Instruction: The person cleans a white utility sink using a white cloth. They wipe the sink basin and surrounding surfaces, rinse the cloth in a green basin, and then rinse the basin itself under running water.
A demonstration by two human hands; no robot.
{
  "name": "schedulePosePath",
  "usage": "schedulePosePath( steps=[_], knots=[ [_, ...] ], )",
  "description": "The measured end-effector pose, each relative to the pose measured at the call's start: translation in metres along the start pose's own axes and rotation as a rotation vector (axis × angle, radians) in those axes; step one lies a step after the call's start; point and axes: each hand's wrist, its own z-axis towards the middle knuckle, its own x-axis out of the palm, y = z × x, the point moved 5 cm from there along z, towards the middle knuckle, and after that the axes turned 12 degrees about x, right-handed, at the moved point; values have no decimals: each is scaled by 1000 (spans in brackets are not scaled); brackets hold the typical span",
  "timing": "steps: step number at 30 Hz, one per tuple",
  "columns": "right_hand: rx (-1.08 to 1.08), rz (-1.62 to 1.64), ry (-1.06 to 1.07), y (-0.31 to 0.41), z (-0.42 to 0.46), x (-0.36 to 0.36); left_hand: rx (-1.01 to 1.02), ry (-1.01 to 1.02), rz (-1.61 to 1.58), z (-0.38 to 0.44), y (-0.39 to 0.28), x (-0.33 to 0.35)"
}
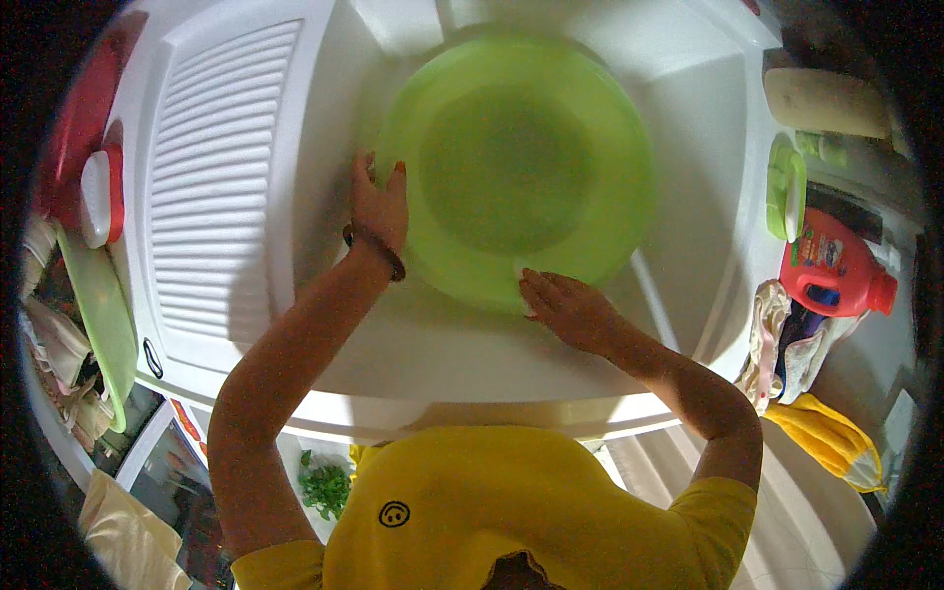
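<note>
A green plastic basin (516,169) stands in the deep white laundry sink (472,369) in front of me; its inside looks blurred, so I cannot tell what it holds. My left hand (380,195) is at the basin's left rim, fingers apart, with a dark band round the wrist. At the near rim, slightly right of the middle, my right hand (564,306) rests with its fingers close together. A small pale thing shows at its fingertips, too blurred to name.
A ribbed white washboard (214,177) adjoins the sink on the left, beside a red-and-white brush or soap box (103,195). On the right are a green soap box (786,190), a red detergent bottle (833,258), and a yellow cloth (826,435).
</note>
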Motion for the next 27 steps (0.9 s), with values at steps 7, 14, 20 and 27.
schedulePosePath(
  steps=[7,14,20,27],
  knots=[
    [26,141,68,39,33,2,-314,43,-159,-66,23,-1],
    [35,285,148,78,71,-8,-646,92,-343,-107,3,-10],
    [143,518,-54,84,91,4,-483,85,-260,-98,39,-15],
    [4,86,331,45,79,13,-532,48,-327,-97,10,-16]
  ],
)
